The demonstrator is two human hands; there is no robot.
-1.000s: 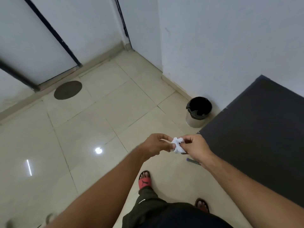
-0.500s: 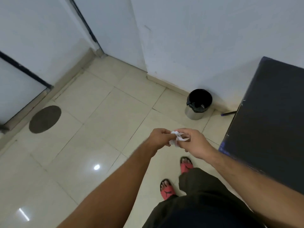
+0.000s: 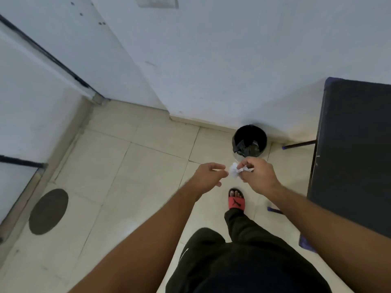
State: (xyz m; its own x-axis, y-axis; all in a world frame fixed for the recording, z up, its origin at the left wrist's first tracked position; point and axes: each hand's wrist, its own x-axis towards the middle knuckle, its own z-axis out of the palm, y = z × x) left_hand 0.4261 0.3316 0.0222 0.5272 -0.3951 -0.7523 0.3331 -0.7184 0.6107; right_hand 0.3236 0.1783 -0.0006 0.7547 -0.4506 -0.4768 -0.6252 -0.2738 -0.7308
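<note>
A crumpled white paper wad is pinched in the curled fingers of my right hand, held in the air in front of me. My left hand sits just left of the wad with loosely curled fingers, a small gap between its fingertips and the paper. A small round bin with a black liner stands on the floor against the wall, just beyond and slightly right of my hands.
A dark table fills the right side, its thin legs near the bin. White walls close in ahead and to the left. A round dark floor cover lies at the left. My foot in a red slipper stands on beige tiles.
I have stepped closer to the bin, which now lies nearer my hands. My left hand has come off the paper wad; only my right hand holds it now.
</note>
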